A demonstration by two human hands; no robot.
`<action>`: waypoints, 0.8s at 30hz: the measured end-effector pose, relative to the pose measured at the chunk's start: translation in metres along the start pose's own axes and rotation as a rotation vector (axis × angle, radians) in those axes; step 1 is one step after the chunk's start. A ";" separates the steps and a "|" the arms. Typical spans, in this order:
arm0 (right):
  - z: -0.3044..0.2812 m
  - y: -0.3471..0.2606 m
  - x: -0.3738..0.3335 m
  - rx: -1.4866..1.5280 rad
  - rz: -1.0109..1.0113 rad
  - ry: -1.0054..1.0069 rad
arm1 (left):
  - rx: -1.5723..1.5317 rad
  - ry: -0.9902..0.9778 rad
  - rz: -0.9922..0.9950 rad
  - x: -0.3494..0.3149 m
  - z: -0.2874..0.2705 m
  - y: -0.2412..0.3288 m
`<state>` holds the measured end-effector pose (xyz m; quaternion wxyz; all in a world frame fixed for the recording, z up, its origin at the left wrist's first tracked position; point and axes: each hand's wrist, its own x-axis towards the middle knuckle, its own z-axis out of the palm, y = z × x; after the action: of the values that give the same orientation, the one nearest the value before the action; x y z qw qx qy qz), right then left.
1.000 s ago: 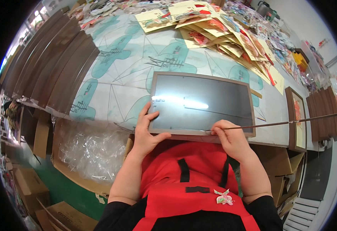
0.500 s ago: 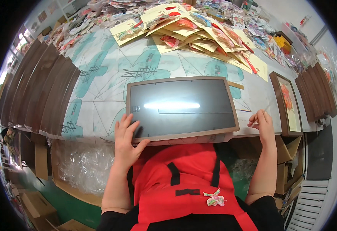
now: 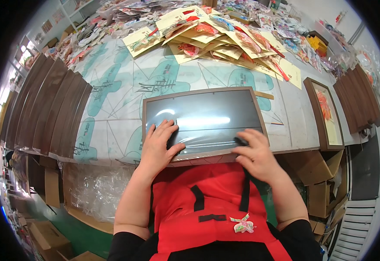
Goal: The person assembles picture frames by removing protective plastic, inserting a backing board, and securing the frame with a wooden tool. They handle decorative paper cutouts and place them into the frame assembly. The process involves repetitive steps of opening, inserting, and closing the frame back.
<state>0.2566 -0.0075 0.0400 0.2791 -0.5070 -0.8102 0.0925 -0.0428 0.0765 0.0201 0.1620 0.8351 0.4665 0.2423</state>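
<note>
Near edge of counter [image 3: 295,130]: brown picture frame [image 3: 214,115], left hand [image 3: 158,142] on its dark panel, fingers spread. Right hand [image 3: 256,155] over near-right part, fingers curled, can't tell if gripping. Cream card pile [image 3: 231,41] far.

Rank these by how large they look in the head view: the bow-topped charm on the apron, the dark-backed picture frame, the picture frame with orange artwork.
1. Dark-backed picture frame, clearly largest
2. Picture frame with orange artwork
3. Bow-topped charm
</note>
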 end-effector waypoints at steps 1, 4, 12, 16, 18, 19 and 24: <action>0.006 -0.008 0.001 -0.006 -0.016 -0.021 | 0.000 0.004 -0.004 0.000 0.000 0.000; 0.018 -0.011 0.007 -0.128 -0.009 0.011 | 0.001 0.015 0.013 0.001 0.001 0.000; 0.033 -0.016 0.010 -0.275 0.035 0.050 | -0.036 -0.088 0.314 0.000 0.009 0.020; 0.036 -0.020 0.007 -0.275 0.054 0.070 | 0.184 -0.086 0.352 0.010 0.031 0.051; 0.032 -0.022 0.009 -0.253 0.048 0.087 | 0.265 -0.102 0.368 0.018 0.039 0.057; 0.032 -0.014 0.007 -0.168 0.087 0.127 | 0.270 -0.112 0.376 0.020 0.041 0.059; 0.025 0.019 0.006 -0.155 0.341 0.338 | 0.289 -0.167 0.375 0.019 0.035 0.066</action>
<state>0.2555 0.0102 0.0139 0.3512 -0.6645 -0.6595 -0.0101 0.0312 0.0573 0.0281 0.0310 0.9387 0.3183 0.1289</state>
